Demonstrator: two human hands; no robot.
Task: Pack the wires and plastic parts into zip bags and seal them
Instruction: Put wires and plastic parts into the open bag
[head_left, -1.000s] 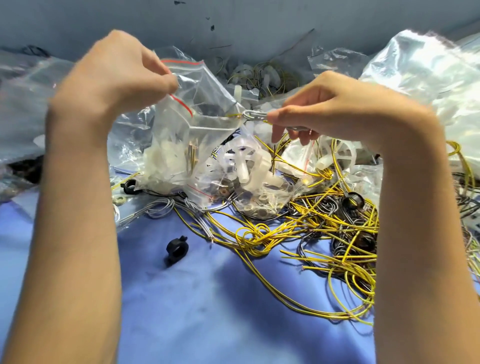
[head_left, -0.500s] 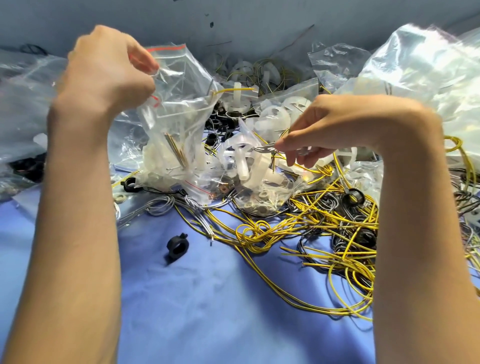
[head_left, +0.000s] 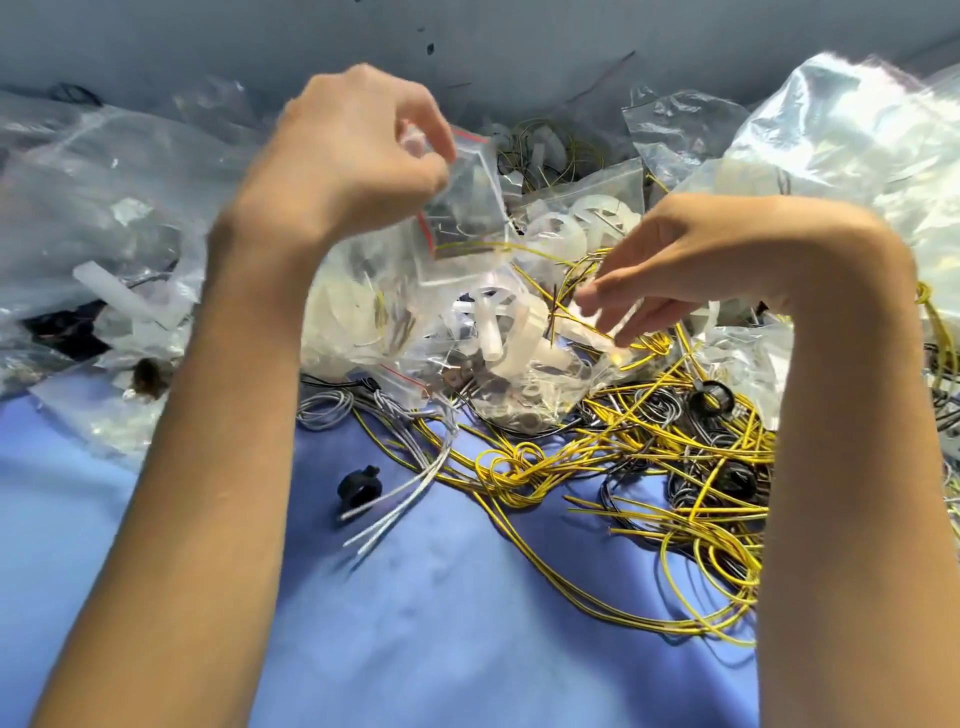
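My left hand (head_left: 353, 156) pinches the top edge of a clear zip bag (head_left: 470, 208) with a red stripe and holds it up over the pile. The bag hangs down with white plastic parts and a few wires inside. My right hand (head_left: 691, 260) hovers to its right, its blurred fingers stretched out towards white plastic parts (head_left: 493, 322) and a yellow wire. I see nothing held in it. A tangle of yellow wires (head_left: 649, 457) mixed with dark ones lies below my right hand.
Loose grey wires (head_left: 400, 499) and a black plastic ring (head_left: 358, 486) lie on the blue cloth (head_left: 441, 623). Filled clear bags (head_left: 93, 208) pile up at the left, and a big crumpled bag (head_left: 841, 130) sits at the right. A grey wall stands behind.
My left hand has carried the zip bag to the right, towards the middle. My right hand has dropped lower, its fingers have spread out, and the grey wire it pinched is gone from it.
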